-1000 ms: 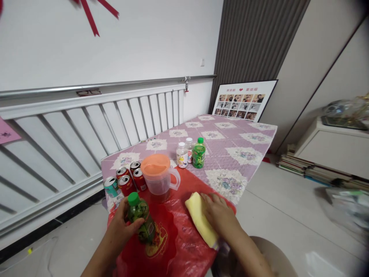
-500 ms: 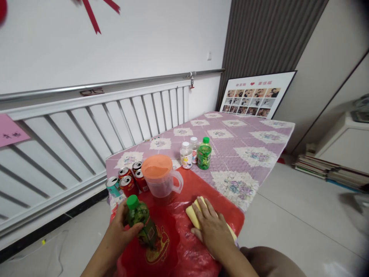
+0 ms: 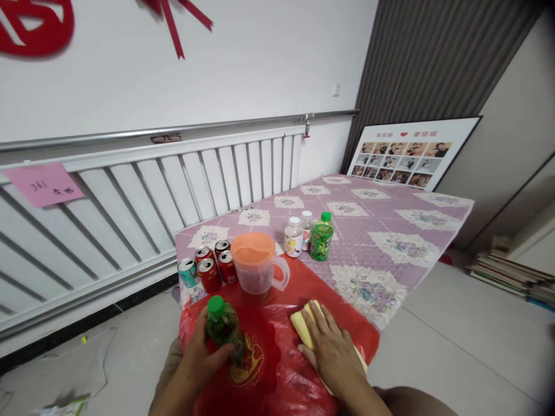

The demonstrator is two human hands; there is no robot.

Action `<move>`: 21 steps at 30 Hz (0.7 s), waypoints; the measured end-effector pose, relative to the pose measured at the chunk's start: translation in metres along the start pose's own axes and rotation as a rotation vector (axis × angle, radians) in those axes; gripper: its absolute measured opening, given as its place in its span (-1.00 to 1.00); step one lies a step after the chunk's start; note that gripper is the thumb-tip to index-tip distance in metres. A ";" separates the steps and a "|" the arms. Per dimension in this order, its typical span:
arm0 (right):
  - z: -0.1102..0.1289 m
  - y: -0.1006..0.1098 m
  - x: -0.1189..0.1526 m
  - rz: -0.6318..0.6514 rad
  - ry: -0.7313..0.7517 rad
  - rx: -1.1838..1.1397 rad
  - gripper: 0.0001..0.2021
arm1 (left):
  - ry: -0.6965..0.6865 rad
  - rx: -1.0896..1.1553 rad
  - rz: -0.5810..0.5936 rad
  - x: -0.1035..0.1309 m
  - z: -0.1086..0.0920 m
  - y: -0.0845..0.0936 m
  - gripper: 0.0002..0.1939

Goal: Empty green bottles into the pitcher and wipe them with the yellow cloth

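A green-capped plastic drink bottle [image 3: 225,326] stands near the front left of the red plastic sheet [image 3: 277,323]. My left hand [image 3: 203,352] is wrapped round its side, thumb across the front. On the sheet's right part lies a folded yellow cloth [image 3: 302,325]. My right hand [image 3: 325,344] rests on top of it, fingers stretched out flat. Behind the bottle is a clear plastic pitcher [image 3: 255,281] with an orange lid, its handle turned to the right.
Several opened drink cans [image 3: 210,275] cluster left of the pitcher. Two white-capped bottles [image 3: 293,241] and another green-capped bottle [image 3: 321,241] stand behind the sheet on the floral tablecloth [image 3: 366,289]. A radiator [image 3: 208,179] runs along the wall; a framed photo board [image 3: 399,153] leans at the back.
The view has swung left, so everything sits further right in it. My left hand still holds the bottle and my right hand stays on the cloth.
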State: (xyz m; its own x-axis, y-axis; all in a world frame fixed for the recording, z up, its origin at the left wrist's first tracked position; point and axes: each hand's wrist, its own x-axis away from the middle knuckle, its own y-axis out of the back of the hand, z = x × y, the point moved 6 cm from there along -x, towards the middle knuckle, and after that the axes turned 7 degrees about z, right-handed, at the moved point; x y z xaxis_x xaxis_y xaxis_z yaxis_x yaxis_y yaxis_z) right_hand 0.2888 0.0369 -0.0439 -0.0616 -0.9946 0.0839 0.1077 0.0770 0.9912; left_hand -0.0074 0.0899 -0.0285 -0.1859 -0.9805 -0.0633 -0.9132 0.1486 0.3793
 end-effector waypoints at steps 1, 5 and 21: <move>-0.001 -0.001 0.000 -0.007 0.005 -0.005 -0.39 | 0.019 -0.002 0.007 0.000 0.002 -0.003 -0.18; -0.003 -0.005 -0.001 -0.050 0.020 -0.014 -0.41 | 0.077 -0.029 0.040 -0.001 0.002 -0.013 -0.34; 0.079 0.007 0.034 -0.231 0.235 -0.817 -0.41 | -0.115 0.151 0.005 0.024 -0.013 -0.040 -0.32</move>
State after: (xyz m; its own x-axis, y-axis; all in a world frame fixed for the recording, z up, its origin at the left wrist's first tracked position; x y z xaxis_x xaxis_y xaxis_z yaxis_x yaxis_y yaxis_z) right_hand 0.2092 0.0090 -0.0263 0.0262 -0.9746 -0.2223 0.7997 -0.1130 0.5897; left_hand 0.0292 0.0584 -0.0328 -0.2223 -0.9601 -0.1699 -0.9548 0.1791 0.2371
